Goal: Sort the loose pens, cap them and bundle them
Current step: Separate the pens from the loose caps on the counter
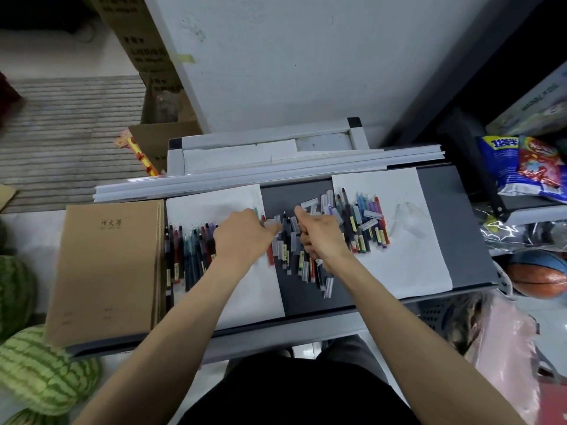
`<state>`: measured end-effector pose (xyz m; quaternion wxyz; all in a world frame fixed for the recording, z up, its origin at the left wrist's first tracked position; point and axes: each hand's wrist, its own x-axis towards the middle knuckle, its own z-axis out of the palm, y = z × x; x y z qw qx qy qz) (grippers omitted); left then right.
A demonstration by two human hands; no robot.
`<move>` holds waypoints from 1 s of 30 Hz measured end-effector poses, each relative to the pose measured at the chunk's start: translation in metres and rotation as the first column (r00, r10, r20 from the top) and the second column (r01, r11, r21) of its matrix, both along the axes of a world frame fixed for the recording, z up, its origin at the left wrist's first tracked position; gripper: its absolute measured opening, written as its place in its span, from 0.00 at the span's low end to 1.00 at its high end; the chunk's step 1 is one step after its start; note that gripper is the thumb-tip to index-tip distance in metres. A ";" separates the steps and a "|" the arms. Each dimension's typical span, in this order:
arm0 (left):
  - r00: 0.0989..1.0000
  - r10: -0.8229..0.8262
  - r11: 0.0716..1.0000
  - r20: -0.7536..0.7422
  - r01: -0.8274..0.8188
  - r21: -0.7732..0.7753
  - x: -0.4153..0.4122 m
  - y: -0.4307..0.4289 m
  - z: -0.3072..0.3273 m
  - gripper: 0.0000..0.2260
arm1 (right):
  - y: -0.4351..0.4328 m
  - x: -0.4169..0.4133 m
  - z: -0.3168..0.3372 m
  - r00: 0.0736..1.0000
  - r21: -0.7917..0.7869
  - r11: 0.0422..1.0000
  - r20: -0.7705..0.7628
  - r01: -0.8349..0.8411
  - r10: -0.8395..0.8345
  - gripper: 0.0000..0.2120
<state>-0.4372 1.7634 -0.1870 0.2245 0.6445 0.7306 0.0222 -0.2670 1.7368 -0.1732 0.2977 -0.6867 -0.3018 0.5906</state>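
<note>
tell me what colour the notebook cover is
The notebook is plain kraft brown with small dark characters near the top, best seen in the head view.

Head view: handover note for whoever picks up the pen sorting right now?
Left hand: curled over mixed pile of pens and clear plastic caps on dark grey tabletop, grip unclear.
Right hand: curled, thumb out, grip unclear.
Row of coloured plastic pens on left white paper sheet; more pens with loose caps on right white paper sheet.
Done: partial sorting. To do: middle pile, capping, bundling.
</note>
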 end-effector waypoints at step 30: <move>0.107 0.574 0.798 0.812 -0.297 -0.525 -0.064 -0.045 0.002 0.12 | 0.032 -0.053 0.008 0.240 -0.180 0.712 0.862 -0.679 0.447 0.13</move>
